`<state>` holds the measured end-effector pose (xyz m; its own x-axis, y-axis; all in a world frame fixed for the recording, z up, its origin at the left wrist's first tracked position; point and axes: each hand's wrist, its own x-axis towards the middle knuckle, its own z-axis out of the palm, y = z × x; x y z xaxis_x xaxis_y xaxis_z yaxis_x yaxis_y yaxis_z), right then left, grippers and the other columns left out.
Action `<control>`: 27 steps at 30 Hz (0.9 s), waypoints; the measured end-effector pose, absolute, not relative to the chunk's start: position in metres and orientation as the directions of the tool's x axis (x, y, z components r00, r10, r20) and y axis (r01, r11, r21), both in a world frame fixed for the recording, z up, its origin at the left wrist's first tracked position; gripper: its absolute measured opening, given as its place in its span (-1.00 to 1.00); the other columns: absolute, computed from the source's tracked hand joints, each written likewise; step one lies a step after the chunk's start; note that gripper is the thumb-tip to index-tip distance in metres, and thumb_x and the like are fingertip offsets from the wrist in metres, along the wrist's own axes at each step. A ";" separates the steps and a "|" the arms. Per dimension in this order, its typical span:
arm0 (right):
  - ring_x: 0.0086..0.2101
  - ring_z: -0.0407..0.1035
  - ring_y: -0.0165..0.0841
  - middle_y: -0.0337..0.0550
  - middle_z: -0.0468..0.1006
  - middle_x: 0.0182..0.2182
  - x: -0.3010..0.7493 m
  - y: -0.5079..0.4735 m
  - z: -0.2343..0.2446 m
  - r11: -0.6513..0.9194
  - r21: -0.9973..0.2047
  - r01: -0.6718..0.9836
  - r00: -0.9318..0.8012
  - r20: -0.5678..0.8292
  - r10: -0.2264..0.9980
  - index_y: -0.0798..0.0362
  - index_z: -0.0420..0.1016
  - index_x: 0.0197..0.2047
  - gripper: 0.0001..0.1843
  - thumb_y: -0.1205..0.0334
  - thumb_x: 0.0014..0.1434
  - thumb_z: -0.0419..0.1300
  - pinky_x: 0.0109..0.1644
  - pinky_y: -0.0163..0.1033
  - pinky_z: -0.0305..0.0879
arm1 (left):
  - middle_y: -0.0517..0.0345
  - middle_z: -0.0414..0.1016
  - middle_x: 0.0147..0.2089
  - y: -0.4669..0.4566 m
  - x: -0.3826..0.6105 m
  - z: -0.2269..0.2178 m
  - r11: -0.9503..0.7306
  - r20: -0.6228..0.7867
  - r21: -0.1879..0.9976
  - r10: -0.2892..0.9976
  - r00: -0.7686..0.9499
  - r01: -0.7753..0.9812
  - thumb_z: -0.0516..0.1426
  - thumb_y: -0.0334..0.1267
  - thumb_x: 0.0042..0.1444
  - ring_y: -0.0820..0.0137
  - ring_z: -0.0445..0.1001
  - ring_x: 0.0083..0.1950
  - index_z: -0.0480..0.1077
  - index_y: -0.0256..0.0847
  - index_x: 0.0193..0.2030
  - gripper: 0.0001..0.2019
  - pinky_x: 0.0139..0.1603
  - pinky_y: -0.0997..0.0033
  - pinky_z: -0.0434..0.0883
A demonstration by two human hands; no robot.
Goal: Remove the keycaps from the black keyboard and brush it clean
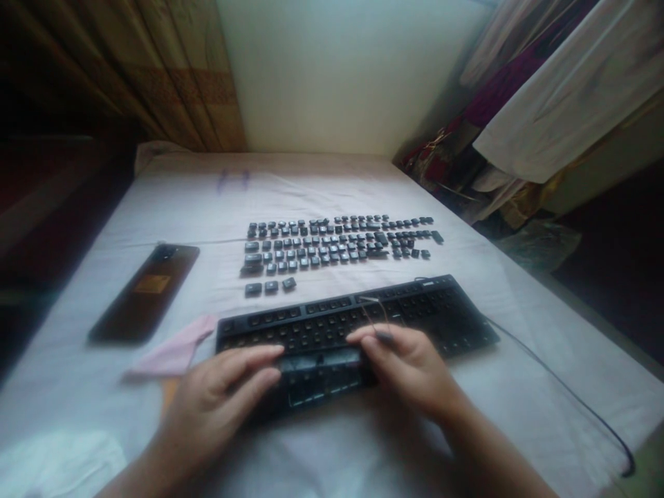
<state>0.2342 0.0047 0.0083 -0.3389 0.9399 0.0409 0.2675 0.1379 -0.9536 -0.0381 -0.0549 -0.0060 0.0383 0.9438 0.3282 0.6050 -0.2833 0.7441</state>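
A black keyboard (pixel 332 325) with its keycaps off lies in front of me, its bare switch sockets showing. Over its front edge is a long black space bar (pixel 321 360), blurred, between my two hands. My left hand (pixel 218 387) pinches its left end between thumb and fingers. With thumb and index finger closed, my right hand (pixel 407 363) holds a wire keycap puller (pixel 384 335), loops pointing up and away. Its fingers are also at the bar's right end; whether they grip it I cannot tell. Loose keycaps (pixel 332 250) stand in rows behind the keyboard.
A dark phone (pixel 148 294) lies face down on the left of the white-covered table (pixel 181 194). Beside the keyboard's left end is a pink cloth (pixel 176 349). The keyboard cable (pixel 565 387) runs off to the right. Hanging clothes (pixel 560 104) are beyond the right edge.
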 end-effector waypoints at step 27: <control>-0.65 0.15 -0.54 -0.16 0.56 -0.54 0.241 0.001 0.009 -0.180 -0.978 0.103 -0.363 -0.205 0.909 0.04 0.73 -0.13 -0.48 -0.25 0.16 0.32 -0.59 -0.41 0.13 | 0.30 0.71 -0.26 -0.055 -0.038 -0.002 -0.316 0.326 0.756 0.941 0.090 0.573 0.20 -0.04 0.27 0.45 0.67 -0.30 0.63 0.07 -0.13 -0.82 -0.25 0.63 0.58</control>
<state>0.2414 0.0008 0.0095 -0.3627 0.9090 -0.2053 0.1031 -0.1798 -0.9783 -0.0377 -0.0552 -0.0020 0.0895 0.9413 0.3255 0.5734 -0.3159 0.7559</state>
